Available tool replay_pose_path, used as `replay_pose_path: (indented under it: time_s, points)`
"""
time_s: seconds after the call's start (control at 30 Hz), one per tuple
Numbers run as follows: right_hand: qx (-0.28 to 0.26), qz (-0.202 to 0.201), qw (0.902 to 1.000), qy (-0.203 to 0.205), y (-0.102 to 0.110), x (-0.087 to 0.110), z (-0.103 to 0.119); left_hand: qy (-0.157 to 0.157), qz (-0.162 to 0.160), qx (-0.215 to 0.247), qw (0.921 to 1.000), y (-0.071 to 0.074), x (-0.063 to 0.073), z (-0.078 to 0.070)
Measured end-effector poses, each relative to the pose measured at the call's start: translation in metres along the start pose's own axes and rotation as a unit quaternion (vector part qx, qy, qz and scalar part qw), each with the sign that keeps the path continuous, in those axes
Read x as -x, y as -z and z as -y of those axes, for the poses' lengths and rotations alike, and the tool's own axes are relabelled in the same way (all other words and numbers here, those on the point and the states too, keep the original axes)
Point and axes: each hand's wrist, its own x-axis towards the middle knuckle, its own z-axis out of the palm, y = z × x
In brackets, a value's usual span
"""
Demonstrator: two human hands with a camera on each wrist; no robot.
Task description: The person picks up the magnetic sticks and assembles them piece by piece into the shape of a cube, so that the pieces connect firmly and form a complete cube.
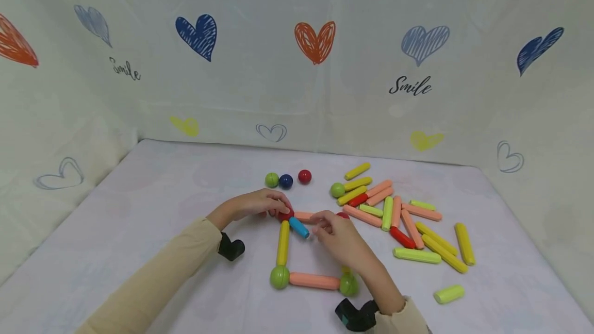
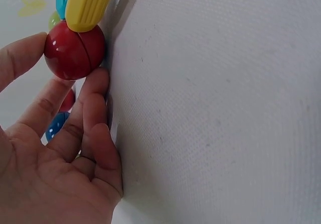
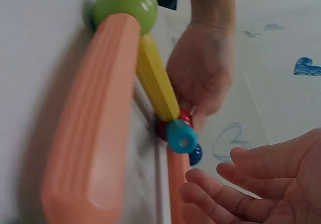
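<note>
My left hand (image 1: 257, 202) pinches a red ball (image 2: 72, 53) at the far left corner of a four-sided frame on the table. From that ball a short blue stick (image 1: 299, 228) slants toward the middle, its other end free. A yellow stick (image 1: 282, 244) links it to a green ball (image 1: 280, 277), and a pink stick (image 1: 315, 281) runs on to a second green ball (image 1: 349, 285). Just right of the blue stick's free end is my right hand (image 1: 342, 240), fingers loosely bent and holding nothing. It partly hides the frame's right side and another red ball (image 1: 342, 215).
Behind the frame sit a loose green ball (image 1: 271, 180), a dark blue ball (image 1: 285, 181) and a red ball (image 1: 304, 176). To the right lie several loose sticks, among them a light green stick (image 1: 416, 255). A heart-printed sheet (image 1: 315, 97) hangs behind the table.
</note>
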Motion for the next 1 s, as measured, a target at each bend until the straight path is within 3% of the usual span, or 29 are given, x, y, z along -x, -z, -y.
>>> replay_pose_path:
  time_s: [0.23, 0.4, 0.57, 0.63, 0.83, 0.93, 1.0]
  points:
    - [0.022, -0.067, 0.9975, 0.007, 0.037, 0.006, -0.005, 0.009, -0.003, 0.006, 0.9999, 0.000, -0.001, -0.002]
    - [0.029, -0.086, 0.9959, 0.010, 0.063, 0.009, -0.014, 0.008, -0.004, 0.004, 0.9999, 0.001, 0.000, -0.002]
    - [0.028, -0.098, 0.9947, -0.011, 0.080, 0.007, -0.032, 0.012, -0.004, 0.005, 0.9999, 0.001, -0.001, -0.001]
    - [0.032, -0.121, 0.9919, -0.022, 0.083, 0.001, -0.049, 0.011, -0.003, 0.007, 0.9999, 0.000, -0.001, -0.001]
    - [0.017, -0.131, 0.9892, -0.062, 0.094, -0.018, -0.104, 0.009, -0.004, 0.007, 0.9999, 0.000, -0.001, 0.000]
    - [-0.003, -0.122, 0.9888, -0.085, 0.096, -0.018, -0.109, 0.009, -0.003, 0.007, 0.9999, 0.000, 0.000, 0.000]
    - [-0.011, -0.106, 0.9910, -0.081, 0.097, -0.013, -0.100, 0.008, -0.003, 0.007, 0.9999, 0.000, 0.001, -0.001]
